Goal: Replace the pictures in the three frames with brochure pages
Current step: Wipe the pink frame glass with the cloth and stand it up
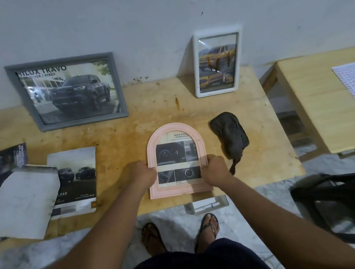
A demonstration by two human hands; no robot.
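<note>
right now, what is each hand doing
Left hand: fingers curled on the left edge of the pink arched frame.
Right hand: fingers curled on the same frame's right edge.

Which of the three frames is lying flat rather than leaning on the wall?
The pink arched frame, held by left hand and right hand; the grey frame and white frame lean upright.

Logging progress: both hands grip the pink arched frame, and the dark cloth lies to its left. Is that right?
One slip: the head view shows the dark cloth lying to the right of the pink arched frame. The left hand and right hand do grip its sides.
</note>
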